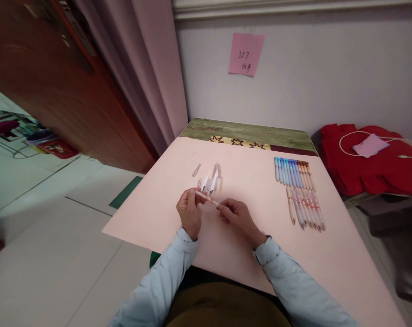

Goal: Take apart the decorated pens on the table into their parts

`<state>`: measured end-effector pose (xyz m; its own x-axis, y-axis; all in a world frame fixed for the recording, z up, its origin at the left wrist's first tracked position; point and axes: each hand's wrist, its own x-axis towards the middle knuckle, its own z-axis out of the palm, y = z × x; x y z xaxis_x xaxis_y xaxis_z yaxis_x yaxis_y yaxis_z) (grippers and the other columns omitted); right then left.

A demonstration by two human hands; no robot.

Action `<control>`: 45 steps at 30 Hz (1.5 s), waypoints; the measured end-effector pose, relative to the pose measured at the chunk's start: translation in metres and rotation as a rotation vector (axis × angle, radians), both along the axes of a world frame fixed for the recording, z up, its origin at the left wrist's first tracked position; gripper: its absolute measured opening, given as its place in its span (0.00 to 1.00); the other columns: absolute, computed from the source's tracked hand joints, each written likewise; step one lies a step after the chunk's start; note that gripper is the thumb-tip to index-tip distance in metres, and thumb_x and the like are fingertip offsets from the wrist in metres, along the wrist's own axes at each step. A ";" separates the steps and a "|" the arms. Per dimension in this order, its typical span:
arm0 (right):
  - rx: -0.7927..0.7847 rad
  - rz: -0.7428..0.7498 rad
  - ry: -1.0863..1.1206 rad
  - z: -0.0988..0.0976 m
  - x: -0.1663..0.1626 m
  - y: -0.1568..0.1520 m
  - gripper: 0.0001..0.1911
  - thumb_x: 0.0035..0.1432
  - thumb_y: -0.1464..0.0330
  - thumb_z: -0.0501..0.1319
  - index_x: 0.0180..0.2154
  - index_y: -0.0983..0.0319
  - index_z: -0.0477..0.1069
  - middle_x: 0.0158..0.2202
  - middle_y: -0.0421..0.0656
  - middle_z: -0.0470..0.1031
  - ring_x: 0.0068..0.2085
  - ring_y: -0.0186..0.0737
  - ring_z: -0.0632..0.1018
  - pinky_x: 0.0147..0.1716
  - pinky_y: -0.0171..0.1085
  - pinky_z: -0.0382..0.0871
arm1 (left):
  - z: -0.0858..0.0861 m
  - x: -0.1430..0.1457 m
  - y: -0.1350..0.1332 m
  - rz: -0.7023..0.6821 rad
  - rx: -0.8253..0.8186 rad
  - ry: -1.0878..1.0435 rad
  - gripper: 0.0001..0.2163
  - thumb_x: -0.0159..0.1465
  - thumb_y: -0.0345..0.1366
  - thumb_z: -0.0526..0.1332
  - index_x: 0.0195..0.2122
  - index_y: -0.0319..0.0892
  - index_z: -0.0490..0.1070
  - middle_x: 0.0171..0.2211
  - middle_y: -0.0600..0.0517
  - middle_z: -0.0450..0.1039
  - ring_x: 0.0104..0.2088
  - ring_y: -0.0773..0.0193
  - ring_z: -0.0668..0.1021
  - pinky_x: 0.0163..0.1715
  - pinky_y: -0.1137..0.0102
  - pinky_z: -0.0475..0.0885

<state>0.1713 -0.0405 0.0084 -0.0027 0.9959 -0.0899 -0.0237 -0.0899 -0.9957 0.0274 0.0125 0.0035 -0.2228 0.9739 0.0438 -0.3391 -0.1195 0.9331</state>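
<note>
Two bare hands in two pale blue sleeves work above one pink-topped table (240, 250); directions run from the held pen, twelve being straight away from the person. One slim pinkish pen (210, 199) is held just above the tabletop, on the near side of the loose parts. The left hand (189, 211), at eight o'clock, has its fingers curled closed around one end. The right hand (239, 215), at four o'clock, pinches the other end between thumb and finger, its remaining fingers folded in.

At twelve o'clock lies one small cluster of loose pen parts (214, 172), too overlapped to count; one separate piece (196, 170) lies at eleven. Between two and three o'clock stands an upper row of pens (294, 173), about eleven side by side, blue then brown at the top ends. At three, a lower row of pens (305, 209) numbers about seven, pale with reddish marks. At one o'clock, a yellow strip (226, 140) shows three black star shapes.

One pink note (246, 53) is on the wall between twelve and one. Beyond the upper row, one red cloth (352, 175) carries one pink paper (371, 146) and one white cable (340, 144).
</note>
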 end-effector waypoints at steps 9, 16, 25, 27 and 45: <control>0.052 0.044 -0.082 -0.005 0.001 0.000 0.15 0.59 0.57 0.61 0.27 0.61 0.74 0.21 0.38 0.70 0.23 0.33 0.69 0.23 0.32 0.60 | -0.002 0.000 0.002 0.039 -0.065 -0.020 0.13 0.64 0.44 0.60 0.31 0.40 0.74 0.26 0.50 0.77 0.22 0.69 0.72 0.25 0.72 0.66; 0.291 -0.104 -0.495 -0.009 0.002 -0.002 0.09 0.60 0.62 0.62 0.35 0.59 0.77 0.32 0.42 0.77 0.32 0.38 0.75 0.33 0.35 0.67 | -0.005 -0.001 0.006 0.067 -0.056 -0.031 0.12 0.62 0.45 0.62 0.31 0.40 0.74 0.21 0.54 0.71 0.21 0.69 0.70 0.24 0.73 0.65; 0.336 -0.140 -1.038 0.004 0.015 -0.018 0.08 0.63 0.67 0.59 0.40 0.59 0.77 0.36 0.46 0.79 0.37 0.42 0.77 0.33 0.35 0.63 | -0.003 0.002 0.004 -0.092 -0.055 0.115 0.16 0.64 0.49 0.61 0.34 0.39 0.75 0.25 0.52 0.75 0.23 0.69 0.73 0.25 0.73 0.68; 0.269 -0.275 -1.081 0.006 0.032 -0.029 0.09 0.63 0.66 0.58 0.40 0.59 0.76 0.36 0.46 0.79 0.35 0.40 0.77 0.32 0.35 0.61 | -0.002 0.002 0.002 -0.102 -0.077 0.116 0.18 0.64 0.50 0.60 0.37 0.38 0.74 0.28 0.49 0.77 0.24 0.69 0.74 0.25 0.73 0.68; 0.066 -0.601 -1.233 0.009 0.094 -0.075 0.20 0.66 0.56 0.54 0.32 0.60 0.79 0.29 0.43 0.80 0.27 0.36 0.74 0.26 0.34 0.53 | -0.002 -0.005 0.002 -0.020 -0.065 0.137 0.12 0.63 0.44 0.60 0.36 0.38 0.73 0.26 0.51 0.76 0.22 0.70 0.72 0.23 0.74 0.67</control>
